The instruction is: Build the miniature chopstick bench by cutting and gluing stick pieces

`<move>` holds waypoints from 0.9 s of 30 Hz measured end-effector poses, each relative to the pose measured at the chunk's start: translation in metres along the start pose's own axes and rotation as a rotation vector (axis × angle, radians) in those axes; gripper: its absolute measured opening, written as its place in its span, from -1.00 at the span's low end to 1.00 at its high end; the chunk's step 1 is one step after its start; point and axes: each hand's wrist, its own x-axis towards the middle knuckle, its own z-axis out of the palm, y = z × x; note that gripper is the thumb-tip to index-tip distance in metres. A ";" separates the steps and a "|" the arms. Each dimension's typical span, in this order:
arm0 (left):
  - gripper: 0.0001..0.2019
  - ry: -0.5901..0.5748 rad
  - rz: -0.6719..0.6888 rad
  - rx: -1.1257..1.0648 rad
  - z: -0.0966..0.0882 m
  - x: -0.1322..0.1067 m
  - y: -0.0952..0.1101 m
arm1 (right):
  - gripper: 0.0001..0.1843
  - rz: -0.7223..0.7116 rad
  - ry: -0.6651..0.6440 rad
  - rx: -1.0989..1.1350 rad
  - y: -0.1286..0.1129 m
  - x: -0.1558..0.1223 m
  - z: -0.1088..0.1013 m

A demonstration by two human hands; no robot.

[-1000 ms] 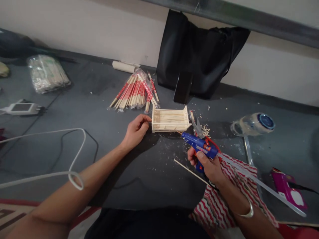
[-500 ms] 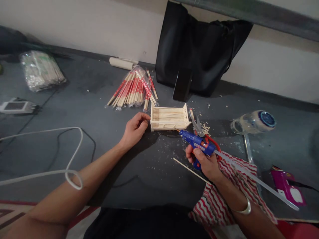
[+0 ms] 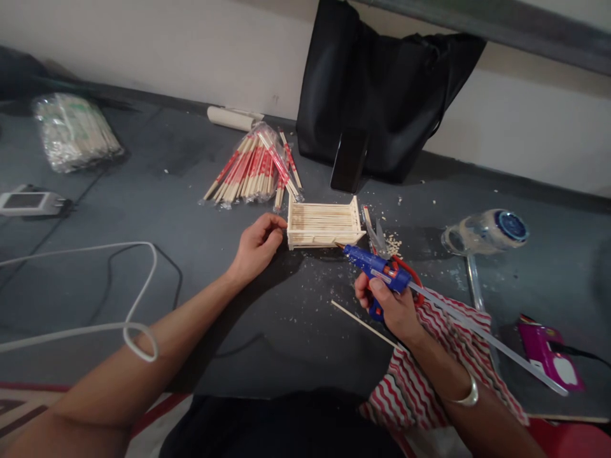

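Observation:
A small open box made of wooden chopsticks (image 3: 325, 218) rests on the grey surface. At its left end, my left hand (image 3: 259, 247) is closed, fingers bent, with the fingertips gripping the box's edge. My right hand (image 3: 389, 304) is wrapped around the handle of a blue hot glue gun (image 3: 377, 267). Its nozzle touches or nearly touches the front side of the box, near the right corner. A long clear glue stick (image 3: 496, 343) sticks out of the gun's back. One loose chopstick (image 3: 363, 323) lies in front of the box, below the gun.
Behind the box lie packed chopsticks (image 3: 252, 168) and a phone (image 3: 350, 162) against a black bag (image 3: 382, 95). A blade (image 3: 380, 236) and wood bits lie right of it. Farther right are a jar (image 3: 484, 232), striped cloth (image 3: 443, 356) and purple box (image 3: 548, 356). White cable (image 3: 155, 280) loops left.
The glue gun's nozzle has shifted very slightly up and left along the front of the box. My left hand stays at the box's left end.

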 end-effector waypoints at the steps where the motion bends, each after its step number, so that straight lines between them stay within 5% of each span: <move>1: -0.87 -0.001 0.006 0.003 0.000 0.000 0.000 | -0.41 -0.002 0.000 0.003 0.001 0.000 0.000; 27: -0.88 -0.012 -0.022 0.005 -0.001 0.000 -0.002 | -0.37 -0.010 -0.007 -0.023 0.000 0.003 0.000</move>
